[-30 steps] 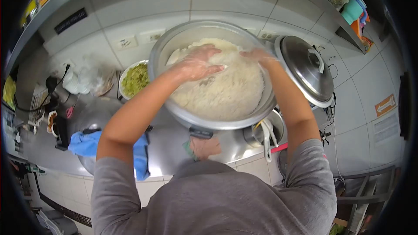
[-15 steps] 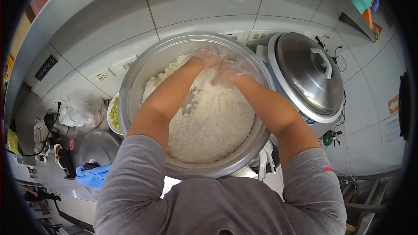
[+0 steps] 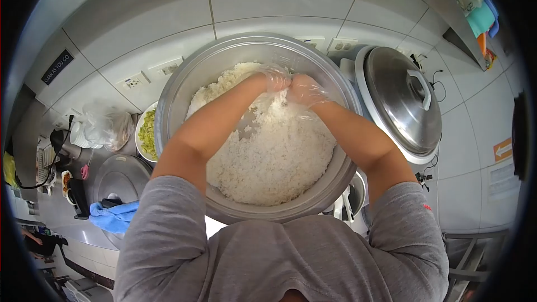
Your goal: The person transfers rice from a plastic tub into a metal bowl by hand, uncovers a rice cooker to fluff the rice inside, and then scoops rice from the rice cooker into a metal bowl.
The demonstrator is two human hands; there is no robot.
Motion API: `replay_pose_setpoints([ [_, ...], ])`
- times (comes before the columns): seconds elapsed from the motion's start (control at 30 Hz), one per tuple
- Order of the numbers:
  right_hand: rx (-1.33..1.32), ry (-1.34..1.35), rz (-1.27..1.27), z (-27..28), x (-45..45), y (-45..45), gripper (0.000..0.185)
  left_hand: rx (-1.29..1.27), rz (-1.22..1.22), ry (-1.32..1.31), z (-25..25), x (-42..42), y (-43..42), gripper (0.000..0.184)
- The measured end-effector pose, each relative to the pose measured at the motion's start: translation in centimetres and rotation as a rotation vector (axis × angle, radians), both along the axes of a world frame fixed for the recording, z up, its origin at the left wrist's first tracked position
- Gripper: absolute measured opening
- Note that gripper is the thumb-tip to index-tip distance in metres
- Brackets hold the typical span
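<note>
A wide metal pot (image 3: 257, 212) holds a large mass of white rice (image 3: 274, 156), with a patch of the pot's bottom showing left of centre. My left hand (image 3: 275, 78) and my right hand (image 3: 305, 90), both in clear plastic gloves, meet over the rice near the far side of the pot. Their fingers are curled in and close together. White rice shows just beneath and between them. What the fingers themselves hold is hidden.
A cooker with a steel lid (image 3: 400, 100) stands to the right. At the left are a bowl of chopped greens (image 3: 147, 136), plastic bags (image 3: 109, 126), a round metal lid (image 3: 120, 179) and a blue cloth (image 3: 114, 216). A person (image 3: 36, 240) shows at the far left.
From apart over the rice, my hands have come together at the pot's far side. Their fingers have closed in. The view has moved closer to the pot.
</note>
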State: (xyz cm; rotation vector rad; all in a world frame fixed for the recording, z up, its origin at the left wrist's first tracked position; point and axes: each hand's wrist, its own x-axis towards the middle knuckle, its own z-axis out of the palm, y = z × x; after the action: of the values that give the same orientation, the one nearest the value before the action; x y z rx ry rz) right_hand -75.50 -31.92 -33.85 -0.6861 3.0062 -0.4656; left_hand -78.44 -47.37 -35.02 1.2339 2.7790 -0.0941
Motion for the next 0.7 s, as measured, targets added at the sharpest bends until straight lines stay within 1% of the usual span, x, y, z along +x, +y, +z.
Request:
replay_pose_setpoints([
  [0.03, 0.01, 0.001, 0.002, 0.2, 0.1, 0.2, 0.028, 0.01, 0.002, 0.001, 0.1, 0.3, 0.0, 0.023],
  [0.1, 0.044, -0.097, 0.066, 2.0, 0.7, 0.3, 0.031, 0.01, 0.064, -0.291, 2.8, 3.1, -0.5, 0.036],
  [0.13, 0.049, -0.101, 0.066, 3.5, 1.6, 0.2, 0.031, 0.014, 0.063, -0.295, 3.5, 5.4, -1.0, 0.036],
  [0.2, 0.232, -0.355, 0.107, 6.5, 3.0, 0.0, 0.034, 0.393, 0.211, -0.739, 4.7, 10.7, -2.4, 0.059],
  [0.23, 0.222, -0.354, 0.114, 6.5, 2.7, -0.4, 0.034, 0.574, 0.292, -0.953, 5.0, 11.9, -3.1, 0.073],
  [0.27, 0.292, -0.38, 0.198, 6.4, 2.6, -1.0, 0.035, 0.561, 0.307, -0.95, 5.1, 12.0, -3.1, 0.073],
  [0.3, 0.371, -0.42, 0.29, 5.9, 3.1, -1.6, 0.035, 0.355, 0.351, -0.839, 4.6, 12.7, -2.2, 0.079],
  [0.33, 0.372, -0.43, 0.308, 5.7, 3.6, -1.8, 0.035, 0.155, 0.388, -0.721, 4.3, 13.3, -1.6, 0.085],
  [0.37, 0.378, -0.505, 0.273, 6.3, 4.2, -1.9, 0.041, 0.159, 0.399, -0.723, 3.5, 13.7, -1.4, 0.085],
  [0.4, 0.384, -0.581, 0.229, 6.5, 4.8, -1.6, 0.047, 0.127, 0.32, -0.654, 2.5, 14.2, -1.1, 0.084],
  [0.43, 0.388, -0.579, 0.225, 6.2, 5.3, -1.0, 0.047, 0.096, 0.236, -0.579, 1.7, 14.4, -0.7, 0.084],
  [0.47, 0.272, -0.545, 0.297, 5.7, 5.9, -0.3, 0.051, 0.101, 0.229, -0.578, 1.9, 15.0, -0.4, 0.084],
  [0.5, 0.158, -0.512, 0.368, 5.5, 6.8, 0.3, 0.056, 0.079, 0.252, -0.597, 2.6, 16.0, 0.0, 0.077],
  [0.53, 0.164, -0.512, 0.364, 5.2, 7.9, 0.6, 0.056, 0.055, 0.276, -0.615, 3.4, 16.9, 0.3, 0.071],
  [0.57, 0.204, -0.437, 0.4, 5.0, 9.5, 0.5, 0.06, 0.056, 0.273, -0.619, 4.2, 17.9, 0.7, 0.071],
  [0.6, 0.242, -0.361, 0.437, 4.8, 10.7, 0.2, 0.064, -0.074, 0.26, -0.634, 5.1, 19.0, 1.1, 0.067],
  [0.63, 0.243, -0.368, 0.435, 4.1, 11.6, -0.1, 0.064, -0.202, 0.244, -0.651, 5.3, 19.9, 1.4, 0.064],
  [0.67, 0.326, -0.327, 0.53, 3.2, 12.3, -0.4, 0.05, -0.198, 0.24, -0.658, 4.5, 20.6, 1.4, 0.064],
  [0.7, 0.408, -0.286, 0.623, 3.2, 13.5, -0.6, 0.038, -0.212, 0.171, -0.541, 3.3, 21.3, 1.1, 0.06],
])
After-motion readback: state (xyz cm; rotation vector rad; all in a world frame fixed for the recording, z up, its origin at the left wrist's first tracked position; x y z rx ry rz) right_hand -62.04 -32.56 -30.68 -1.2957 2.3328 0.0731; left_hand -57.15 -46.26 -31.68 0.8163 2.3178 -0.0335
